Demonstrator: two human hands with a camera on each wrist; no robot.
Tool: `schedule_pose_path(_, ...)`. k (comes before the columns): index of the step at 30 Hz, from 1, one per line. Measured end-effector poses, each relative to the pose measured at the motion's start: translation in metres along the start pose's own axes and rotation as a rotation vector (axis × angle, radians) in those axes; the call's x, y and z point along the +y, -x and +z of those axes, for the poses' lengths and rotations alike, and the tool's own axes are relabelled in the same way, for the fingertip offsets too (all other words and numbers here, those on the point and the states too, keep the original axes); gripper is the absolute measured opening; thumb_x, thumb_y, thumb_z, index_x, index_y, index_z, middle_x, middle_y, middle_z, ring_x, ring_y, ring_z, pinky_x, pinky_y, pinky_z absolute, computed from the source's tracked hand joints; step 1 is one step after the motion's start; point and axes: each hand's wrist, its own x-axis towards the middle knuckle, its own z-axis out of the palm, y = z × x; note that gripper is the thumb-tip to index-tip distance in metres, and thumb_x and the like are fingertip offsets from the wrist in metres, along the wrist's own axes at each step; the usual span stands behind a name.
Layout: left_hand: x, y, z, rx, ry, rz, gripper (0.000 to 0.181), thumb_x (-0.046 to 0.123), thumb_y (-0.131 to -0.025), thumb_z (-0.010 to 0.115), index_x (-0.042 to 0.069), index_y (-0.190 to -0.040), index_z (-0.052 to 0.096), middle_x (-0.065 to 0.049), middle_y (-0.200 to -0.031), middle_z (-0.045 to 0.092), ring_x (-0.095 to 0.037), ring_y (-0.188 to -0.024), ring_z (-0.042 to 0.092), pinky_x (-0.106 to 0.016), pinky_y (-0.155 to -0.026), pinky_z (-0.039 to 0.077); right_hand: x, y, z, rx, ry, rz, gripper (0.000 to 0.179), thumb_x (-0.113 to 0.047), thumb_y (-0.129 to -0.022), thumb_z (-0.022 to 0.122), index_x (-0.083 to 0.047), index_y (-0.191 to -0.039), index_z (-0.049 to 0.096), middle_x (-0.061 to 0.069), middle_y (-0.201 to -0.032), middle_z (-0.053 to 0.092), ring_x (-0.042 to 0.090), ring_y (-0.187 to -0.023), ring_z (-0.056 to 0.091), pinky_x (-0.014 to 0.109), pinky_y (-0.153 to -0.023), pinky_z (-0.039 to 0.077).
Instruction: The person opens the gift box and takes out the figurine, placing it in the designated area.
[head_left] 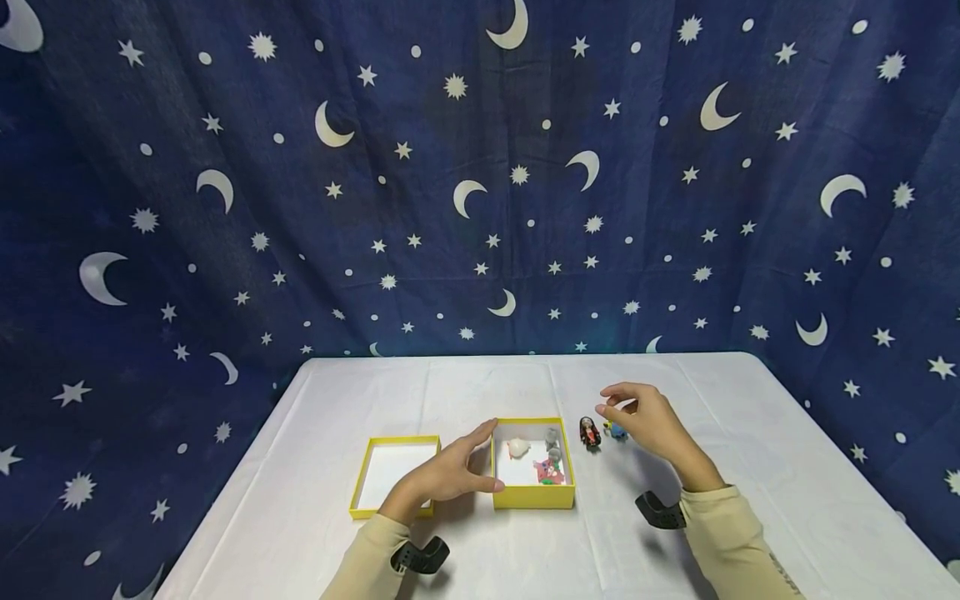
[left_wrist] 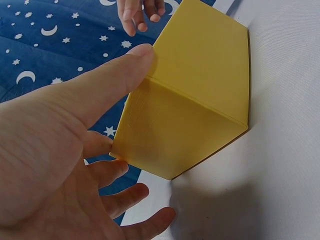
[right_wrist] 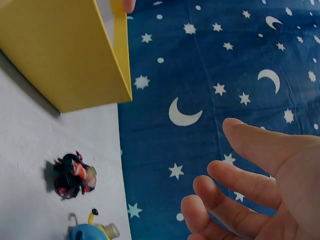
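My left hand (head_left: 453, 468) rests at the left side of an open yellow box (head_left: 532, 497), thumb at its near rim and fingers spread along the left wall. Inside lie a white rounded figurine (head_left: 517, 448), a pink one (head_left: 548, 473) and grey pieces (head_left: 552, 446). To the right of the box a dark-clad toy figurine (head_left: 590, 433) with a red front stands on the table. Just beyond it is a small blue and yellow figurine (right_wrist: 89, 232). Over that one hovers my right hand (head_left: 643, 417), fingers loosely bent, with nothing in its grasp.
A shallow yellow-edged box lid (head_left: 393, 471) lies left of the box, its white inside facing up, partly behind the left hand. White cloth covers the table (head_left: 667, 379). A dark blue curtain (head_left: 480, 150) with moons and stars hangs behind it.
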Motion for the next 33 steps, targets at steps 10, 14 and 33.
schedule_pose_path(10, 0.001, -0.001, -0.001, 0.008, -0.001, 0.004, 0.1, 0.033, -0.086, 0.081, 0.009, -0.162, 0.021, -0.011, -0.17, 0.02, -0.032, -0.158, 0.019, -0.057, -0.127, 0.019, -0.012, -0.001, 0.018, -0.08, 0.019, 0.013, 0.035, -0.024, -0.092, 0.074, -0.002, -0.119, 0.071, 0.019, -0.116, 0.073, 0.022, -0.092, 0.066, 0.034, -0.074, 0.052)
schedule_pose_path(14, 0.0, -0.001, -0.001, 0.01, 0.01, 0.004, 0.1, 0.032, -0.086, 0.081, 0.01, -0.162, 0.021, -0.01, -0.17, 0.022, -0.032, -0.158, 0.019, -0.056, -0.127, 0.019, -0.015, 0.002, 0.026, -0.097, 0.026, 0.014, 0.034, -0.027, -0.091, 0.075, -0.007, -0.118, 0.072, 0.015, -0.116, 0.074, 0.021, -0.095, 0.067, 0.04, -0.077, 0.045)
schedule_pose_path(33, -0.001, 0.001, 0.0, 0.011, 0.007, 0.002, 0.101, 0.034, -0.084, 0.082, 0.012, -0.162, 0.022, -0.009, -0.17, 0.022, -0.031, -0.158, 0.02, -0.056, -0.127, 0.02, -0.017, 0.006, 0.049, -0.196, -0.029, -0.12, 0.032, -0.017, -0.089, 0.078, -0.002, -0.117, 0.073, 0.019, -0.113, 0.064, 0.027, -0.09, 0.056, 0.028, -0.072, 0.045)
